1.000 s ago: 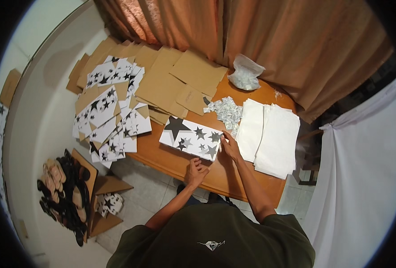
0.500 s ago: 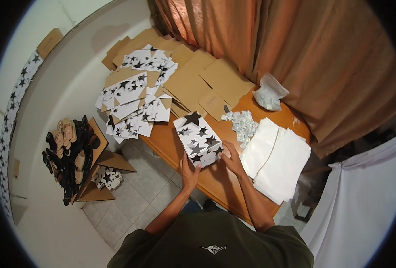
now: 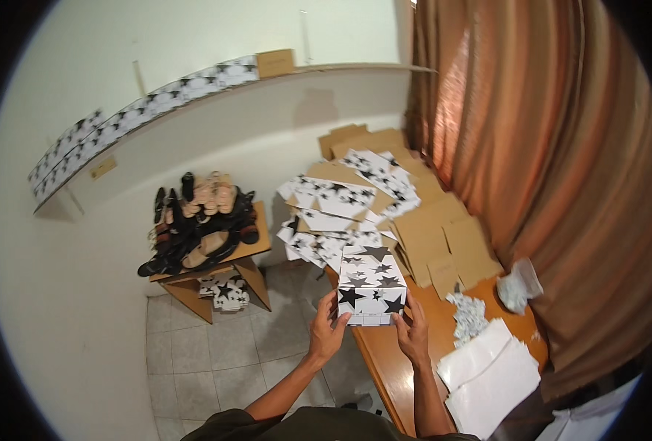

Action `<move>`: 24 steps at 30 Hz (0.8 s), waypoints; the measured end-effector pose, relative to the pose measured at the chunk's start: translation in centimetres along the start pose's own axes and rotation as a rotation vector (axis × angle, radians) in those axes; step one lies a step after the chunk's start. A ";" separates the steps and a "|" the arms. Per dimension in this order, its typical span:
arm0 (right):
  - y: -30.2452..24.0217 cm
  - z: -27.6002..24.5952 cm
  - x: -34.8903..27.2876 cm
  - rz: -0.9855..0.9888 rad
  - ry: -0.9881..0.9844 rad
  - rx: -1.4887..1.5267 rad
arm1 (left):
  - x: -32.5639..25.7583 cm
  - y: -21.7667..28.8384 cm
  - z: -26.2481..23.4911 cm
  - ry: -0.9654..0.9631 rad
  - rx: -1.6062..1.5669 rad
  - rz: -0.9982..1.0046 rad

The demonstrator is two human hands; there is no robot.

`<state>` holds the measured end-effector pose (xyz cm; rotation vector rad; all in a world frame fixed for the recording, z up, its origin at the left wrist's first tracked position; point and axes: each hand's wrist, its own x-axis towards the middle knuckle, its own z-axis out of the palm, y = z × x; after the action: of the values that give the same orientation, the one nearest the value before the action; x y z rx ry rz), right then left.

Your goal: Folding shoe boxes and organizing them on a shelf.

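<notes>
A closed white cardboard box with black and grey stars (image 3: 373,283) is held out in front of me, its near end toward me. My left hand (image 3: 329,328) grips its left side, thumb on the near end. On the opposite side my right hand (image 3: 413,329) holds it the same way. The box is in the air beside the left edge of the wooden table (image 3: 385,360). Beyond it lie overlapping flat star-printed card pieces (image 3: 333,197) and plain brown cardboard sheets (image 3: 421,234).
Left, a small wooden table (image 3: 262,231) bears piled shoes (image 3: 212,220), with star-printed pieces (image 3: 226,292) beneath. A wall shelf (image 3: 340,68) holds star-printed boxes (image 3: 186,87). White paper sheets (image 3: 495,382), small packets (image 3: 469,320) and a plastic bag (image 3: 517,288) lie right. Brown curtains (image 3: 517,125) hang behind.
My view has swung left and up, bringing the wall shelf and shoe table further in. Both hands still hold the box, now turned with its end facing me and nearer the table's left edge.
</notes>
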<state>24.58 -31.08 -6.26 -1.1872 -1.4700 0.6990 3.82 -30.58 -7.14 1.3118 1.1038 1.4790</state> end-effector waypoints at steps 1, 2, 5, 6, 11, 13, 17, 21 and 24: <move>-2.0 2.3 -0.6 -0.051 -0.025 -0.004 | -0.9 1.2 -2.9 0.019 0.007 0.016; -3.5 4.5 -1.0 -0.076 -0.053 0.005 | -1.9 2.3 -5.8 0.033 0.014 0.029; -8.6 11.7 -2.9 -0.150 -0.130 0.061 | -4.8 6.2 -15.1 0.107 0.057 0.109; -10.7 14.4 -3.8 -0.167 -0.161 0.075 | -6.1 7.2 -18.5 0.142 0.066 0.119; -18.8 28.2 -9.0 -0.375 -0.230 0.009 | -13.6 12.3 -35.4 0.245 0.267 0.167; -22.6 33.7 -10.8 -0.445 -0.249 0.047 | -16.1 14.6 -41.3 0.303 0.384 0.225; -29.2 43.7 -13.9 -0.489 -0.336 0.108 | -19.9 18.2 -51.3 0.486 0.409 0.309; -34.4 53.1 -14.3 -0.633 -0.336 0.224 | -20.8 22.4 -59.0 0.627 0.464 0.383; -38.0 59.7 -12.8 -0.818 -0.224 0.225 | -19.2 24.1 -64.9 0.679 0.478 0.529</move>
<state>-44.49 -45.35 7.62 -0.2721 -1.8218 0.4077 -60.02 -60.14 7.57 1.5449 1.7080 2.2531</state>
